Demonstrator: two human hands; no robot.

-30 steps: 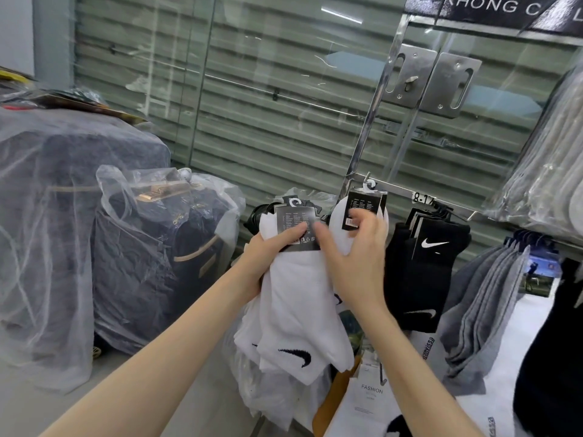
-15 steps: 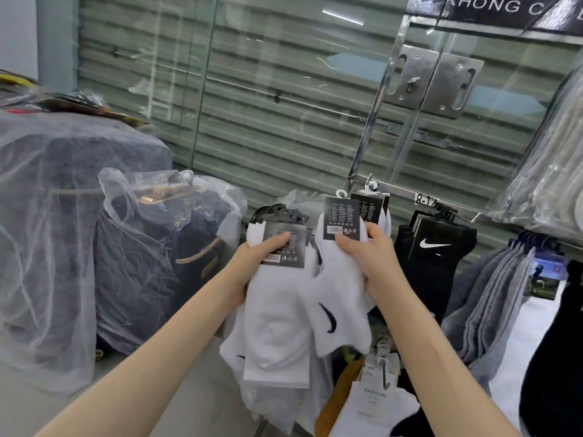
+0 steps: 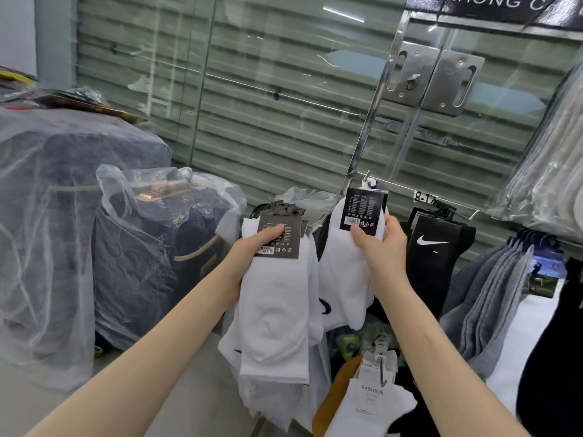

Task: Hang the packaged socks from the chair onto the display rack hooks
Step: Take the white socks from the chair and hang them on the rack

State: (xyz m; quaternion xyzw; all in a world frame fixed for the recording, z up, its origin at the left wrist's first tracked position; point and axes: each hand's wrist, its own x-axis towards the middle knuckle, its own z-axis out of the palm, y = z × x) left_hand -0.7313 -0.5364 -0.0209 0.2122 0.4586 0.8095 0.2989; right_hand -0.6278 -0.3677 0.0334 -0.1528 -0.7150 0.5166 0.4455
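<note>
While the white sock pack (image 3: 345,279) was held up with its black card at the rack hook (image 3: 367,179), the right hand (image 3: 385,250) had its fingers (image 3: 391,223) clamped on it. Just left, the left hand (image 3: 249,260) gripped a white sock bundle (image 3: 274,313), and black socks (image 3: 437,257) hung just right.

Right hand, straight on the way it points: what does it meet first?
Probably the display rack rail, by the hook just above the white sock pack that the right hand grips. Depth is unclear from one view; past the rail, the glass door stands behind.
</note>
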